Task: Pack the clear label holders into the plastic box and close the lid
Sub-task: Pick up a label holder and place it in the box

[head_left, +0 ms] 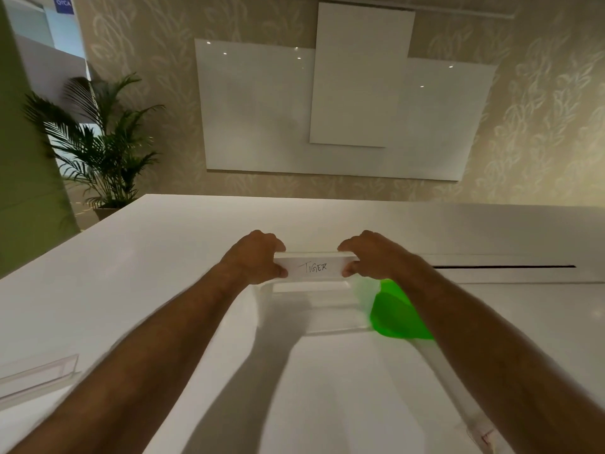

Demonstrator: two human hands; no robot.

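A clear label holder [313,267] with a white card reading "TIGER" is held upright between both hands. My left hand [257,257] pinches its left end and my right hand [368,257] pinches its right end. It hangs over the far end of the clear plastic box [327,326], which stands open on the white table. A green lid handle [397,314] lies at the box's right side, partly under my right forearm. Another clear label holder [39,371] lies on the table at the near left. A further clear piece [458,398] runs along under my right forearm.
The white table [163,257] reaches to a patterned wall with white boards [262,109]. A dark slot [504,266] runs across the table's right side. A potted palm [101,142] stands beyond the table's left corner.
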